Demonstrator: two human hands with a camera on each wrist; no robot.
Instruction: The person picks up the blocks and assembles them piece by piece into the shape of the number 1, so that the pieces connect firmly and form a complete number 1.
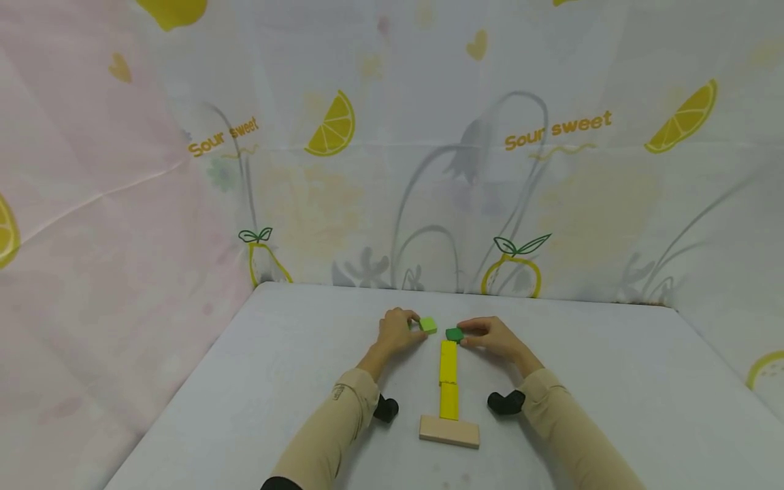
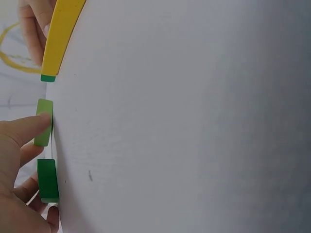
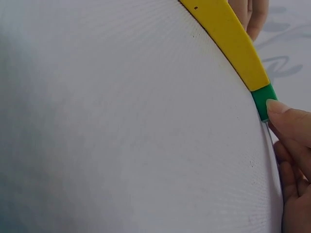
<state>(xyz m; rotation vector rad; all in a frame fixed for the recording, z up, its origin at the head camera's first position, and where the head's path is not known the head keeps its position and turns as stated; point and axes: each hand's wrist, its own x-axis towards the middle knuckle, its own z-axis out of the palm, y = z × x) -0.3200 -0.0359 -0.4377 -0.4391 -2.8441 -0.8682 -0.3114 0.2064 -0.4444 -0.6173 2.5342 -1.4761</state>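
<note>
Between the thumb and fingers of my left hand [image 1: 395, 332] is a light green block [image 1: 427, 325], pinched just above or on the table. A second, dark green block [image 2: 47, 180] sits inside the same hand, by the curled fingers, mostly hidden in the head view. My right hand [image 1: 493, 336] pinches another dark green block [image 3: 264, 101] at the far end of a row of two yellow blocks [image 1: 448, 362]. This green block touches the yellow end in the right wrist view. At the row's near end lies a plain wooden block [image 1: 449, 431], set crosswise.
The white table [image 1: 245, 408] runs back to a printed cloth [image 1: 404, 82] with lemon slices and "Sour sweet" lettering. A black wrist device [image 1: 386, 409] on the left and another black device [image 1: 505, 403] on the right flank the block row.
</note>
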